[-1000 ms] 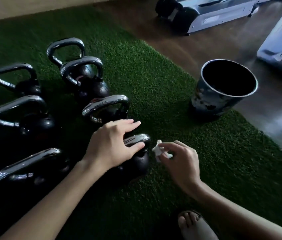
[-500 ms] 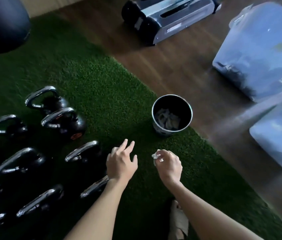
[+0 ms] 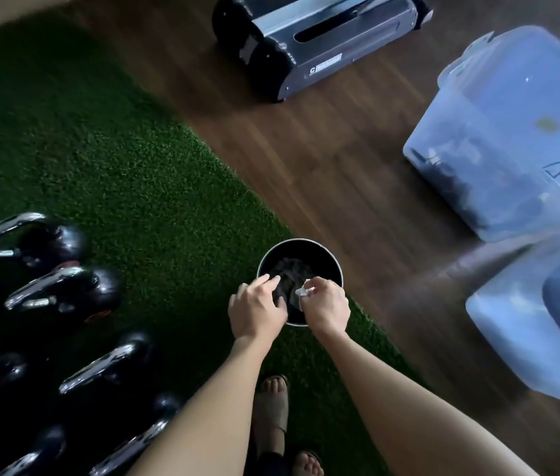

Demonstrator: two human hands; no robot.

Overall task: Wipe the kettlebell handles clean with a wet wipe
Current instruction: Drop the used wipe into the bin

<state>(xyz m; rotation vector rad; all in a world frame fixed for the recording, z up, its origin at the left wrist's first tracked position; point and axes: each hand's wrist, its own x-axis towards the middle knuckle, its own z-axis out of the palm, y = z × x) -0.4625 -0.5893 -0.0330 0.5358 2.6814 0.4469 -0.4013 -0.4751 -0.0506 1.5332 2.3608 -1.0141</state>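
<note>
Lower centre of the frame: right grip (image 3: 326,309), a bare hand, clamped on a small crumpled white wet wipe (image 3: 302,293), pinched at the fingertips, held just above the open mouth of a round metal-rimmed bin (image 3: 300,240). Left grip (image 3: 258,310) just beside it, fingers apart and relaxed, empty, hovering over the near-left edge of the bin; contact with the rim impossible to tell. Inside the bin, a dim crumpled heap (image 3: 290,267), too dark to identify. Bin standing on green artificial turf (image 3: 117,166), right at its border with the dark wooden floor (image 3: 306,149). Along the left edge and lower left of the frame, black kettlebells (image 3: 62,293) with shiny chrome handles, set in rows on the turf, well apart from both hands. At bottom centre, between the forearms, a foot in a sandal (image 3: 273,407) on the turf. At upper centre, a dark grey machine (image 3: 323,39) on the floor. At right, translucent bluish plastic storage boxes (image 3: 512,132), blurred.
</note>
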